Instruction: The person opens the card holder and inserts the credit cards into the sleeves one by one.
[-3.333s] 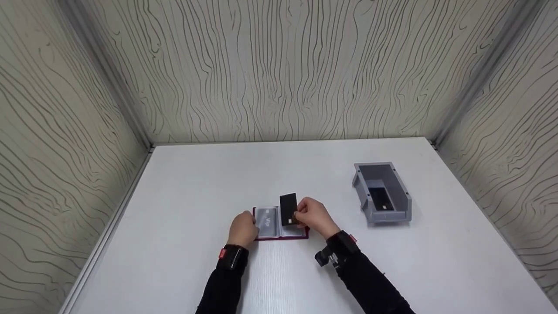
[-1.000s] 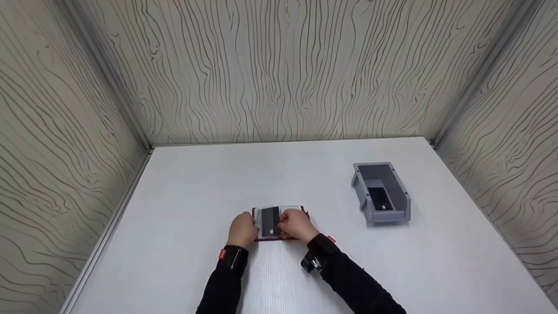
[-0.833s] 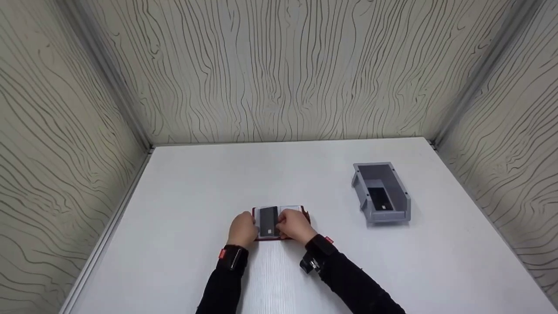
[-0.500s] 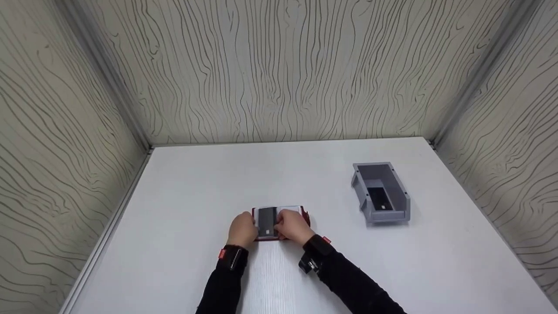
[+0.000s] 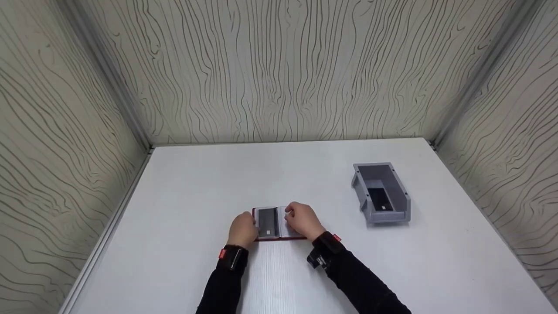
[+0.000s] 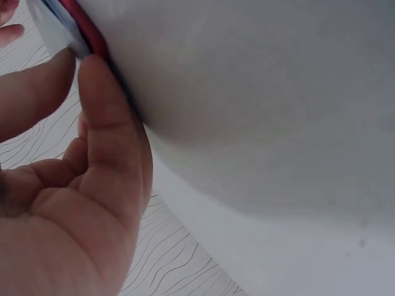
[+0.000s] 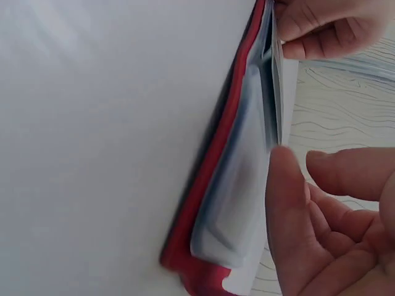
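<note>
A red card holder [image 5: 281, 223] with clear plastic sleeves lies spread on the table. In its left sleeve sits a dark bank card [image 5: 266, 220], its small chip near the lower end. My left hand [image 5: 242, 230] pinches the holder's left edge between thumb and index finger, which the left wrist view also shows. Over the right-hand sleeves hovers my right hand [image 5: 305, 220], with nothing between its fingers. The right wrist view shows its thumb and index finger apart beside the sleeves [image 7: 231, 203]; whether the index fingertip touches them I cannot tell.
A grey plastic bin [image 5: 402, 187] stands on the right of the white table [image 5: 196, 183], with a black card [image 5: 378, 198] lying inside. Patterned panels [image 5: 279, 69] enclose the table at the back and sides.
The dark card went from upright in my right hand down into the left sleeve and slid left. My right hand has since let go and moved right. My left hand kept its place.
</note>
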Demonstrator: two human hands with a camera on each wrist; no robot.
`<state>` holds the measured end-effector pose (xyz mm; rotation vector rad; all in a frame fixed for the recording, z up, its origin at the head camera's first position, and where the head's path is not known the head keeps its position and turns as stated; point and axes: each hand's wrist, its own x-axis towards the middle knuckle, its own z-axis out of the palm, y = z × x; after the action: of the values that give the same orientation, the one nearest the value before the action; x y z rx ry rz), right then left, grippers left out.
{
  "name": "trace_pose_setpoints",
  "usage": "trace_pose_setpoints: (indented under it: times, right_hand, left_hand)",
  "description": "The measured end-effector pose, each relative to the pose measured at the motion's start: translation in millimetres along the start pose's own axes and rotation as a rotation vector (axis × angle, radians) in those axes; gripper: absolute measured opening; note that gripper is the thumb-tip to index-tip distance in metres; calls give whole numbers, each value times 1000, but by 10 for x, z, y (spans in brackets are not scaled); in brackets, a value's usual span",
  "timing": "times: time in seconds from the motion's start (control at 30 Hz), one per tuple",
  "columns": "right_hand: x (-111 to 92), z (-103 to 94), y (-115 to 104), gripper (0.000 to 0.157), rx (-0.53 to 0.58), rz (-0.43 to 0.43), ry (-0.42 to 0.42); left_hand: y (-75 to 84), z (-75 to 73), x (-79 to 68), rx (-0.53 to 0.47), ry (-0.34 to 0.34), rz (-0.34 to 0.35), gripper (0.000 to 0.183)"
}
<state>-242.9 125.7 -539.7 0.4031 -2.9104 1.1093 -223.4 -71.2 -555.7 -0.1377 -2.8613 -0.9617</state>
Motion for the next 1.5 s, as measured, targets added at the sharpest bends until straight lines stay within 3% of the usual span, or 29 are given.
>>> trace_pose_setpoints:
  times: [0.33, 0.83, 1.07, 1.5]
  right_hand:
    - [29, -97, 95, 15, -91, -6, 96]
    - [1, -77, 163, 22, -176, -62, 97]
    - [-24, -65, 189, 28, -186, -49, 66]
    - [-36, -9, 219, 17, -244, -107, 92]
  left_hand:
    - [5, -7, -12, 3, 10, 1, 14]
    - [0, 9, 9, -3, -16, -15, 13]
    - [-1, 12, 3, -16, -31, -29, 12]
    - [5, 6, 3, -12, -31, -38, 15]
